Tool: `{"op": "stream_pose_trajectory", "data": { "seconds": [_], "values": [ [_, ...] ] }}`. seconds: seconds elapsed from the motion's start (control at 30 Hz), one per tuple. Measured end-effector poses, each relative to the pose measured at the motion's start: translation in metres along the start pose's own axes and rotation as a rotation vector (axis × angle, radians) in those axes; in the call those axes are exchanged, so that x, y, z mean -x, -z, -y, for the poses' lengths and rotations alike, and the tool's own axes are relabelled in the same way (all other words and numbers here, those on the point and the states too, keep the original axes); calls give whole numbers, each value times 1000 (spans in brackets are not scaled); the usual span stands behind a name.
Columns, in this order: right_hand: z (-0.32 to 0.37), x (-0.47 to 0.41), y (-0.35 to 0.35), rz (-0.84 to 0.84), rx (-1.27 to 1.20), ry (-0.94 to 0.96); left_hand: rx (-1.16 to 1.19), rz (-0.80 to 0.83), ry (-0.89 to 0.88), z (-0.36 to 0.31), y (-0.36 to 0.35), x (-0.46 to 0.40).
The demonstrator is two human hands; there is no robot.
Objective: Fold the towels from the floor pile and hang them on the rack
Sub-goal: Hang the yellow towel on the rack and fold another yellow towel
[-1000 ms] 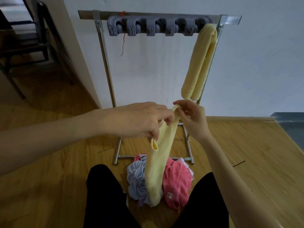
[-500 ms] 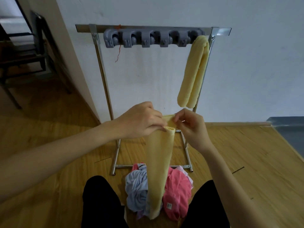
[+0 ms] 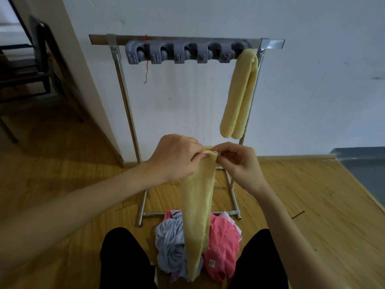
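Towel (image 3: 198, 213) hanging below both hands

Dim, flat indoor light, white wall (image 3: 312, 59) above the hands brightest, dark chair (image 3: 39, 65) far left of the hands deep in shadow, wide-angle bending at edges, slight softness overall, no glare

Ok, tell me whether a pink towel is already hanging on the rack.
No, the only towel on the rack is a folded yellow towel at its right end; the pink towel lies on the floor.
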State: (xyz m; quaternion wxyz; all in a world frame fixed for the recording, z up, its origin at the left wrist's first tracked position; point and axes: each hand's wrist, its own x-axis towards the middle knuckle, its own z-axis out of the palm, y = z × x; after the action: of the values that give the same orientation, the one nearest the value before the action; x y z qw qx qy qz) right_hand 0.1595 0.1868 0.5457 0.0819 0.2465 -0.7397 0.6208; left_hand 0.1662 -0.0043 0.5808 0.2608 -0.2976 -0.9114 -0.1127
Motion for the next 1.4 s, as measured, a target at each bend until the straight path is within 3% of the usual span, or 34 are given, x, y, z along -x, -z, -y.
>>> {"op": "stream_pose_trajectory", "data": {
  "seconds": [0.3, 0.53, 0.67, 0.77, 0.87, 1.0, 1.27, 1.4],
  "values": [
    [6, -19, -5, 29, 76, 95, 10, -1, 28, -2, 16, 3],
    [24, -54, -20, -95, -125, 142, 131, -299, -23, 17, 39, 7],
    [32, -71, -30, -130, -184, 105, 310, -322, 193, 35, 24, 12],
    [39, -79, -31, -185, -235, 54, 532, -244, 433, 47, 2, 23],
    [41, -82, -30, -198, -305, 7, 749, 49, 525, 66, -25, 43],
    [44, -82, -32, -208, -363, -47, 746, 372, 633, 72, -65, 68],
    [52, -82, -33, -279, -485, -128, 860, 365, 770, 58, -121, 78],
    [54, -80, -17, -485, -549, -182, 859, 461, 846, 56, -149, 89]
  ]
}}
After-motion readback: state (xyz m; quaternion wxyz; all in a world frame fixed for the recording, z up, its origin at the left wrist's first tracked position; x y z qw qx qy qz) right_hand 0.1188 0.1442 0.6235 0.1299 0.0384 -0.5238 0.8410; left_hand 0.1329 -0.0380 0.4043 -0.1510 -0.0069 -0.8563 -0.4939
